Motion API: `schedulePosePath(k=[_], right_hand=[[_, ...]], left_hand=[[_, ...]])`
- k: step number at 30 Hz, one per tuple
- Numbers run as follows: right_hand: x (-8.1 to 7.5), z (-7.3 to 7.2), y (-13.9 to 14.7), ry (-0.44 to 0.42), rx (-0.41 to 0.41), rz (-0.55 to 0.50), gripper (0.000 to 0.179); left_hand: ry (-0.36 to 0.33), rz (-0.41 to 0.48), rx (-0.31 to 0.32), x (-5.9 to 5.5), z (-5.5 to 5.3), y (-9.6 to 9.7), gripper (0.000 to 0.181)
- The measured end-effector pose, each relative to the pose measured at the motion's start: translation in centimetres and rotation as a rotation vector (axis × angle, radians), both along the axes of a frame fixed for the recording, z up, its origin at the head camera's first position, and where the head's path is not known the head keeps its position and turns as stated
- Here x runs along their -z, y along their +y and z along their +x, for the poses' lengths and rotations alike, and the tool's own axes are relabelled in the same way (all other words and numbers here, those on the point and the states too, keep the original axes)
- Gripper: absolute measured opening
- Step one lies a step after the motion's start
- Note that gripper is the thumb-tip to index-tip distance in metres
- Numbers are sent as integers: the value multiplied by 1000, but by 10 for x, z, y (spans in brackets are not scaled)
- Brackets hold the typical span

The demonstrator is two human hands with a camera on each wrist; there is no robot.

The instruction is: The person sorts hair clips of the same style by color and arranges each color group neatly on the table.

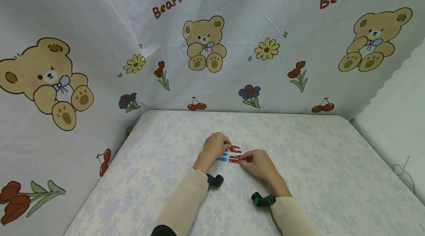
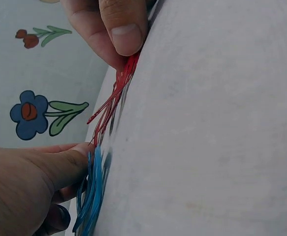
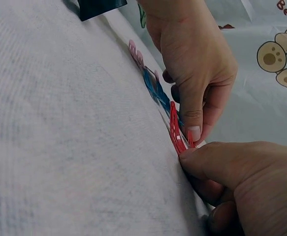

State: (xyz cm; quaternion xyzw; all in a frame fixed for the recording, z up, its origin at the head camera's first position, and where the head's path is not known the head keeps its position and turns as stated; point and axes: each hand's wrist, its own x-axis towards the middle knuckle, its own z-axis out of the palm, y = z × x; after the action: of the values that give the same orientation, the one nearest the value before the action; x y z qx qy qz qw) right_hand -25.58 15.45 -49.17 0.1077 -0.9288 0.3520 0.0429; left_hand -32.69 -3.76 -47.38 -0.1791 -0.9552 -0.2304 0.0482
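Red hair clips (image 1: 234, 157) lie in a column on the table, their slim prongs spread in V shapes. Just left of them are blue hair clips (image 1: 223, 159), partly hidden by my left hand (image 1: 215, 146). The fingertips of that hand pinch the end of a red clip at the far end of the column. My right hand (image 1: 258, 163) pinches the right end of a nearer red clip between thumb and fingers. In the right wrist view, pink hair clips (image 3: 135, 53) extend past the blue ones.
A pale patterned cloth covers the table (image 1: 332, 162). Behind it hangs a white sheet (image 1: 239, 18) printed with bears and flowers. Black wrist devices (image 1: 215, 180) sit on both forearms. A pale cord (image 1: 403, 169) is at the right.
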Motion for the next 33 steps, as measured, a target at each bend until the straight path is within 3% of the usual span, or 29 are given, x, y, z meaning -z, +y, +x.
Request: schedulePosePath(k=[24,33], right_hand=[[-4,2,2,-49,2,-48,7],[-10,0,6,-46,14,-103,7]], left_hand=[[20,25,14,-1,0,-5,12],[123,108,46,-8,-2,-10,15]])
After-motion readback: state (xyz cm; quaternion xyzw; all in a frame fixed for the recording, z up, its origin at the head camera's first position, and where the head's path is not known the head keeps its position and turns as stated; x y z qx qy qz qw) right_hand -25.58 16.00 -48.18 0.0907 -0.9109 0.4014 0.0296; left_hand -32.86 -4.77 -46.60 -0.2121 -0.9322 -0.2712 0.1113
